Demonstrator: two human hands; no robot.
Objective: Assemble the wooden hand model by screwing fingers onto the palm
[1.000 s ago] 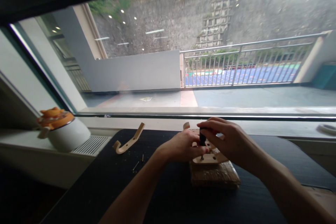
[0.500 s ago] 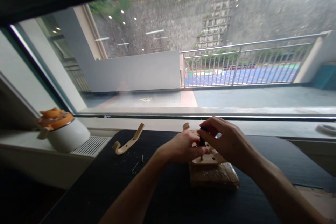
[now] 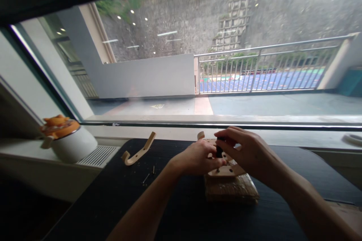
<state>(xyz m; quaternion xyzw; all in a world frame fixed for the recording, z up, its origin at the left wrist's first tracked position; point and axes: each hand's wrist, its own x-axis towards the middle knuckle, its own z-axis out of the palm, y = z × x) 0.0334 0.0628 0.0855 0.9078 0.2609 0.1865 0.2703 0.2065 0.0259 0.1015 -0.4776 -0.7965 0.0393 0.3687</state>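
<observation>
Under my hands is a pale wooden piece (image 3: 226,171) with holes and a screw standing in its near edge. It lies on a brown, film-wrapped block (image 3: 230,189). My right hand (image 3: 240,144) is closed, thumb and fingers round the top of a short black screwdriver (image 3: 219,147) held upright; its tip is hidden. My left hand (image 3: 198,157) presses on the wooden piece beside the screwdriver, fingers closed against it and partly hidden. A curled wooden end (image 3: 200,134) shows behind the left hand.
A loose hook-shaped wooden part (image 3: 138,154) with holes lies on the black table (image 3: 181,211), with a couple of screws (image 3: 146,178) nearby. On the sill at left stands a white pot (image 3: 75,145) with an orange animal-shaped top. The window runs along the back.
My right hand shifts very slightly round the screwdriver, its fingers changing posture a little. My left hand and the wooden piece stay in place.
</observation>
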